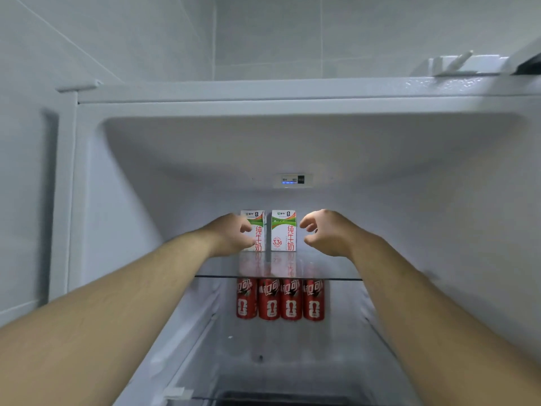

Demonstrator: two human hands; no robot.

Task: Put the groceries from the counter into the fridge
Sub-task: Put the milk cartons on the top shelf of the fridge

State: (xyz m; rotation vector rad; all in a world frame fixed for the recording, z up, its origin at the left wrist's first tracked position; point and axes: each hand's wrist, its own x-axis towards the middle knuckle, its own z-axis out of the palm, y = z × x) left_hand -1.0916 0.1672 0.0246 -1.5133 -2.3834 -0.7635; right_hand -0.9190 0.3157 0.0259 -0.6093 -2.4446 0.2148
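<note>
We are covering part of the left carton [259,230] with our left hand [231,234], its grip impossible to tell; our right hand [328,234] is hovering slack, empty.

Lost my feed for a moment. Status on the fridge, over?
Left hand at left milk carton, grip unclear. Right hand loose, clear of right milk carton. Both upright on glass shelf. Nothing in the way.

Left forearm [117,294] bare to lower-left frame edge; right forearm [424,294] bare to lower-right edge. Fine arm hair. left hand [231,234], right hand [329,232] bare.
</note>
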